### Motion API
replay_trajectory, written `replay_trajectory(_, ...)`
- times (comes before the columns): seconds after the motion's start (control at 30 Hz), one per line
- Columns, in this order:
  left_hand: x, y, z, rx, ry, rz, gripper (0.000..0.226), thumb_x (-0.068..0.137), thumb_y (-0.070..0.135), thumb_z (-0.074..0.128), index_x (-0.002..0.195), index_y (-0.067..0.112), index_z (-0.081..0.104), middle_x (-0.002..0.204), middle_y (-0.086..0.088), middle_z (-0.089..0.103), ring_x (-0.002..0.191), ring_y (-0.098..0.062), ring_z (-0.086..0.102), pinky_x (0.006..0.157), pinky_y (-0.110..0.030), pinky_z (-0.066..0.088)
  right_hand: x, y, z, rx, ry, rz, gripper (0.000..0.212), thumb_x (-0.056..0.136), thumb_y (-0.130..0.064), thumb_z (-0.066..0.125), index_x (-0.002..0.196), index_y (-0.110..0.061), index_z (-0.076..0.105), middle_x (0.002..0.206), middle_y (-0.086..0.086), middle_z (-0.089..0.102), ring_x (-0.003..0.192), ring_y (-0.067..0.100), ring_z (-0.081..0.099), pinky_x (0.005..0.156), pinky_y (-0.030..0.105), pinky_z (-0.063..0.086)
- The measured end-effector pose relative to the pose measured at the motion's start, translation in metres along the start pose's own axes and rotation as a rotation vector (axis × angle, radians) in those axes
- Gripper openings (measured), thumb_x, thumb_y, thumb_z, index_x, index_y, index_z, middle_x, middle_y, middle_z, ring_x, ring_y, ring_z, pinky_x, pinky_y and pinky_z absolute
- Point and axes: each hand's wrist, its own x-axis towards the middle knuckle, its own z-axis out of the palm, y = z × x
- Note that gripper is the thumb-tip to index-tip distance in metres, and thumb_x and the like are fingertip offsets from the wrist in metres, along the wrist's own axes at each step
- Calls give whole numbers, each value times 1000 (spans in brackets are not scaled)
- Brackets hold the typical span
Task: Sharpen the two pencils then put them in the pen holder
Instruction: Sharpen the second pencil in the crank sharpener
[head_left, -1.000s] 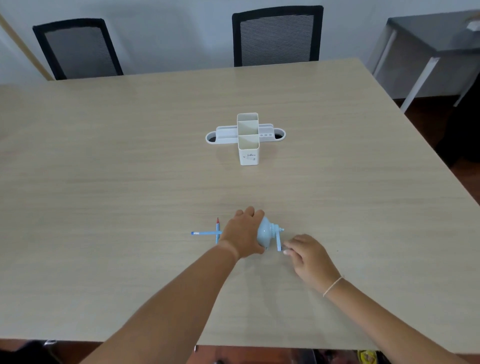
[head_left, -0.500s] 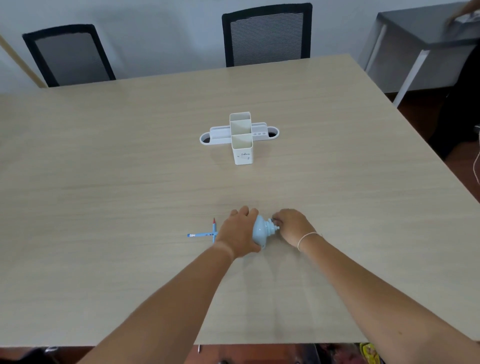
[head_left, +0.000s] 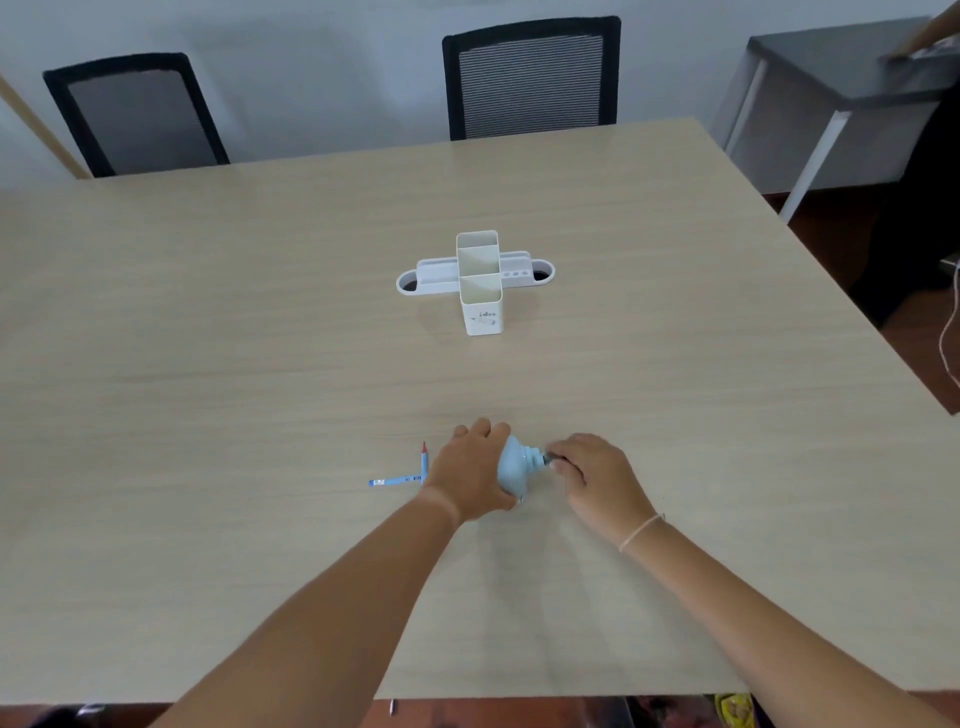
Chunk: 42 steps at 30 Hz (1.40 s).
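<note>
A light blue crank sharpener (head_left: 514, 467) stands on the table (head_left: 208, 364) near the front. My left hand (head_left: 470, 470) clamps over its left side. My right hand (head_left: 592, 475) is closed on the crank handle at its right end. One blue pencil (head_left: 395, 480) sticks out leftward from under my left hand, its inner end hidden. A second blue pencil (head_left: 424, 456) lies across it, red tip pointing away from me. The white pen holder (head_left: 480, 291) stands at the table's middle, its compartments showing nothing inside.
Two black mesh chairs (head_left: 530, 73) (head_left: 135, 111) stand behind the far edge. A grey side table (head_left: 831, 83) is at the back right, with another person's hand on it. The table's right edge runs diagonally close by.
My right hand swung the crank from below the sharpener up to its right end, staying closed on the handle. My left hand kept its hold. The pencils stayed put.
</note>
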Motion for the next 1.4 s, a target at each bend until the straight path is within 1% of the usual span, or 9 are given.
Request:
replay_trajectory(0.27,0,1,-1,45,-5,20,65,70,35,74,124,14,44,118,-5,50,105,-27,47,83,-30,39,58,18,13,-111,-188,152,20,91,-7,46,88,-3,65,91,22,62,90,33,56,68,28,31)
replay_trajectory(0.4,0,1,0,53,-5,19,65,68,35,75,121,15,44,117,-4,49,104,-26,47,81,-31,42,41,23,23,-173,-287,209,30,89,-6,43,64,-20,53,77,8,59,87,31,56,67,26,29)
replay_trajectory(0.5,0,0,1,48,-6,7,67,67,36,76,122,15,44,117,-3,49,105,-26,47,83,-32,43,18,27,33,-178,-284,223,22,90,-6,43,75,-11,59,94,20,65,93,34,58,70,28,35)
replay_trajectory(0.6,-1,0,0,58,-13,14,66,68,35,75,122,15,43,118,-3,48,105,-26,46,81,-30,41,-13,32,36,-106,-267,152,21,88,-6,46,72,1,57,76,15,57,80,30,53,69,33,36)
replay_trajectory(0.73,-1,0,0,83,-20,22,65,69,35,74,123,16,42,117,-4,48,105,-26,46,80,-31,43,-31,10,19,69,-96,54,27,80,-14,41,66,2,57,59,-12,43,66,20,44,63,20,29)
replay_trajectory(0.9,-1,-1,1,71,-19,25,61,69,34,74,119,14,44,115,-4,50,103,-26,46,80,-31,41,15,-4,2,57,39,31,25,82,-9,43,80,3,65,76,20,65,73,21,50,69,22,32)
replay_trajectory(1.07,-1,-1,2,60,-22,25,64,69,34,74,122,15,43,116,-4,49,104,-26,45,82,-32,43,53,14,12,-56,-87,107,18,88,0,47,87,3,64,81,20,59,82,29,52,75,37,41)
replay_trajectory(1.23,0,-2,3,81,-22,25,64,67,36,75,119,16,43,116,-3,49,103,-26,46,83,-34,46,41,21,27,-283,-285,159,24,85,-2,43,70,-10,60,97,18,65,96,32,57,68,30,34)
replay_trajectory(1.4,-1,-3,2,81,-17,34,66,68,36,76,122,16,43,118,-3,48,106,-26,47,81,-33,45,4,33,37,-220,-307,151,21,91,-6,42,87,0,62,95,18,63,96,31,54,76,32,38)
